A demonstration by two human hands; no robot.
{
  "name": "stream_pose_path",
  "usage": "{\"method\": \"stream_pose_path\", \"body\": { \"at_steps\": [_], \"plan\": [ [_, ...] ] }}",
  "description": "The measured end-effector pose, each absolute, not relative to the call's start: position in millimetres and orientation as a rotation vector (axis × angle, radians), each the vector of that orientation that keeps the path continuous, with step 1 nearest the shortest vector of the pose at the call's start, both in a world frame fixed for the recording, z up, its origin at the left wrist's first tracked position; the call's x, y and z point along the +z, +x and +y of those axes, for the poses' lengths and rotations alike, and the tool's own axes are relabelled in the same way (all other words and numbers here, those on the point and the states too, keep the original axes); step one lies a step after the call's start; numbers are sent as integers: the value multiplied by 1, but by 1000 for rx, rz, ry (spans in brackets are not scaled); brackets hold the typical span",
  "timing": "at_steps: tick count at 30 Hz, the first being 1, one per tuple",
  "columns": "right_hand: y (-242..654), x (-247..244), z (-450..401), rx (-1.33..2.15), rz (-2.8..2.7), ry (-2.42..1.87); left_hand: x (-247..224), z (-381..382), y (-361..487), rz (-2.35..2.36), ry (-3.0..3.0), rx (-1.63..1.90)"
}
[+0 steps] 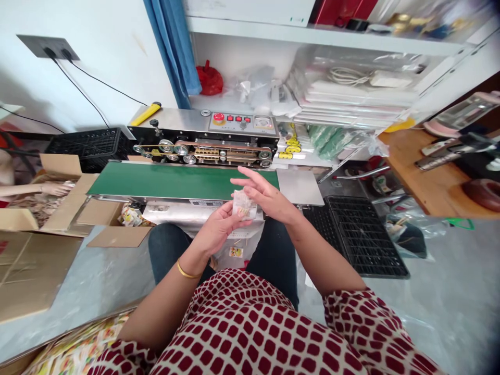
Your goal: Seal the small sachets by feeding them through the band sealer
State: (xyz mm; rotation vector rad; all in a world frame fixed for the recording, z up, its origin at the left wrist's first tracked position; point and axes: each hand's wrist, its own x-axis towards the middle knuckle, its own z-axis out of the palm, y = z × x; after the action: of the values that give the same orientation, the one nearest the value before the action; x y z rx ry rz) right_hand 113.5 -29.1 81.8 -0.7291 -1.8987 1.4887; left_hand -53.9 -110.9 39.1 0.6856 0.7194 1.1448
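Note:
A small whitish clear packet (244, 204) is pinched in my left hand (219, 228), with the thumb over its front. My right hand (266, 197) is beside the packet's upper right, its fingers stretched out to the left and its thumb against or very near the packet. Both hands are just in front of the green conveyor belt (172, 179) of a sealing machine. What lies inside the packet is too small to make out. Behind the belt, the machine's rollers and control panel (242, 123) face me.
Open cardboard boxes stand at left, one with printed packets (130, 215). Another person's hand (52, 188) reaches into a box. A box of printed packets (78, 346) is at lower left. Black crates (357, 234) lie on the floor, right. A wooden table (441, 179) stands beyond.

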Motion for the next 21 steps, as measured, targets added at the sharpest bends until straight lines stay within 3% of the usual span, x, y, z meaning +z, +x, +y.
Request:
{"method": "stream_pose_path", "body": {
  "at_steps": [8, 14, 21],
  "plan": [
    [109, 77, -23, 1604, -1878, -852, 42, -112, -59, 713, 711, 1003],
    [110, 74, -18, 1795, -1798, -773, 39, -110, -60, 775, 701, 1086],
    [113, 65, -21, 1666, -1896, -766, 40, -107, -63, 797, 694, 1121]
  ]
}}
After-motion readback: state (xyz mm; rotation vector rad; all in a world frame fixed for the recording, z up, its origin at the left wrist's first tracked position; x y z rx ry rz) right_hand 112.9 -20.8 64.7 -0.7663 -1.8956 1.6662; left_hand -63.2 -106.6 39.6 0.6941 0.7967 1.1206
